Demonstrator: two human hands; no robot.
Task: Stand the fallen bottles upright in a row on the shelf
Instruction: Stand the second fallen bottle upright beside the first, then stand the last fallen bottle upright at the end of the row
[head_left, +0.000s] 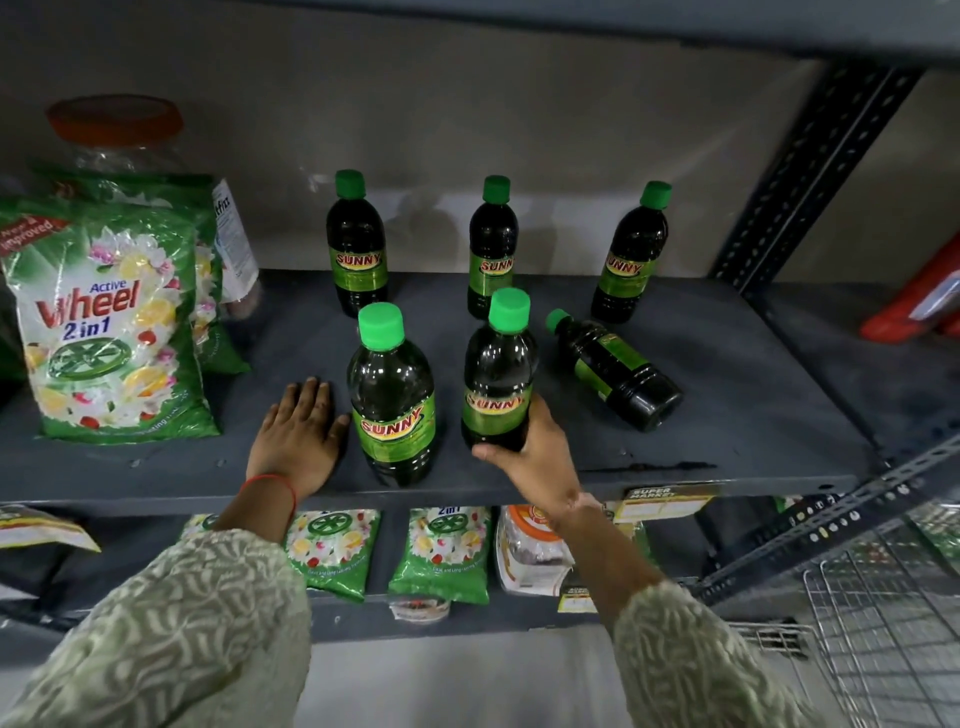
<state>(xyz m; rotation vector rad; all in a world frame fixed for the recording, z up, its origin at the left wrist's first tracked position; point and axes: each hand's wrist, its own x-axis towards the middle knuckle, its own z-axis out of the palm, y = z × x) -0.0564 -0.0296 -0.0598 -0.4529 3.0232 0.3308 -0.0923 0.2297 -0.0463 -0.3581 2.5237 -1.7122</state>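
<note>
Dark bottles with green caps and green SUNNY labels are on a grey shelf (727, 374). Three stand upright along the back: left (356, 244), middle (492, 244), right (629, 254). Two more stand near the front edge. The front left bottle (392, 395) stands free. My right hand (535, 452) grips the base of the front right bottle (498, 374), which is upright. One bottle (615, 369) lies on its side to the right, cap pointing back-left. My left hand (298, 431) rests flat on the shelf, fingers apart, just left of the front left bottle.
A green Wheel detergent bag (111, 322) stands at the shelf's left, a clear jar with an orange lid (117, 130) behind it. A perforated metal upright (810, 171) bounds the right side. More detergent bags (441, 551) sit on the shelf below. A wire basket (883, 623) is at the lower right.
</note>
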